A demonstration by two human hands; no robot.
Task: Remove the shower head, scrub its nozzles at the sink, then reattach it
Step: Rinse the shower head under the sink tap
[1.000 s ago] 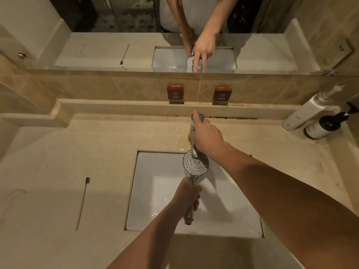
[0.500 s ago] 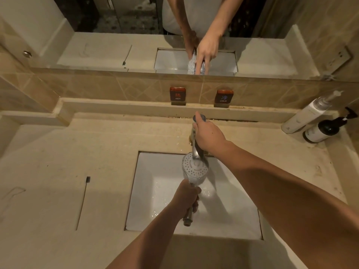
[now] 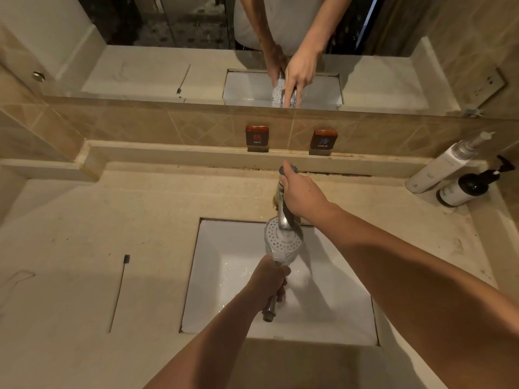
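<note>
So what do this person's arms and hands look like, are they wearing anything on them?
Both forearms are bare, with no sleeves in view. The left hand and right hand wear no gloves, and no rings, watch or bracelets show. In the mirror, the person wears a light-coloured top.

Pretty dim, warm yellowish light here, coming from overhead I think. My arms throw soft shadows into the white rectangular sink basin (image 3: pixel 323 290), the brightest spot. The beige stone tabletop (image 3: pixel 112 220) looks murky. Wide-angle lens bends the edges, and the corners go soft and grainy.
</note>
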